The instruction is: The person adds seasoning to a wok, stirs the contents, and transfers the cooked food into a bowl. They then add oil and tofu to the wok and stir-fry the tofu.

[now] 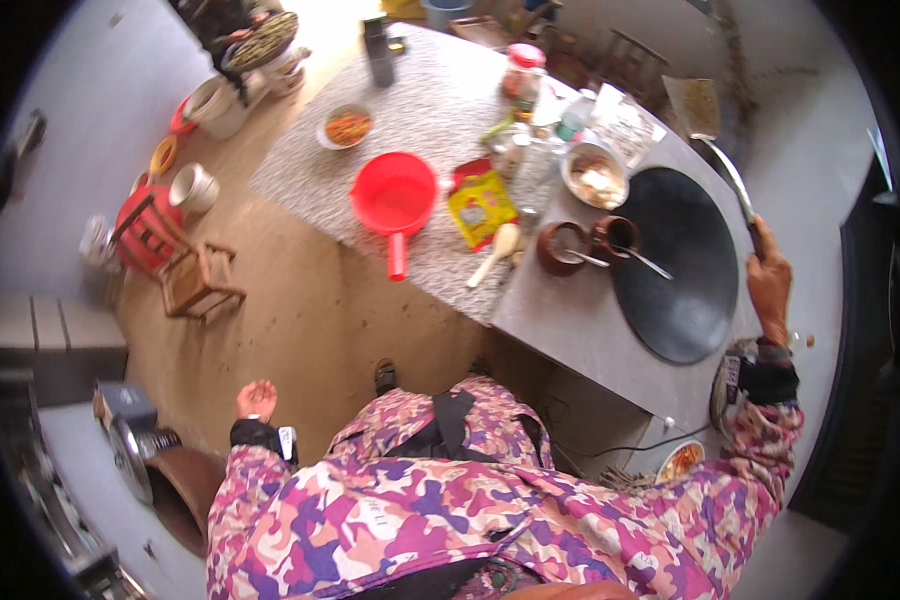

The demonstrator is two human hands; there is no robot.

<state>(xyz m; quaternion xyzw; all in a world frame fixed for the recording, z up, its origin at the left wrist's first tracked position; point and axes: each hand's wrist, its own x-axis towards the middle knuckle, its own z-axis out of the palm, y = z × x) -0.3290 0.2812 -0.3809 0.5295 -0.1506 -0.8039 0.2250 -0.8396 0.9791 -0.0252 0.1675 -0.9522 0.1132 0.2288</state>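
Utensil (737,182), long and metallic, clamped in the right hand (769,285) at the right edge of the bench (570,320), beside the black disc (680,265)! Probably stiff, slick, light; best held by the near end. Over to the left hand (257,400): curled, too small to tell whether gripping.

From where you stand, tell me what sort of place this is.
Probably a home kitchen or similar cooking space: the right hand grips a long metal utensil, and a red plastic dipper and a white bowl of shredded orange food sit on the table.
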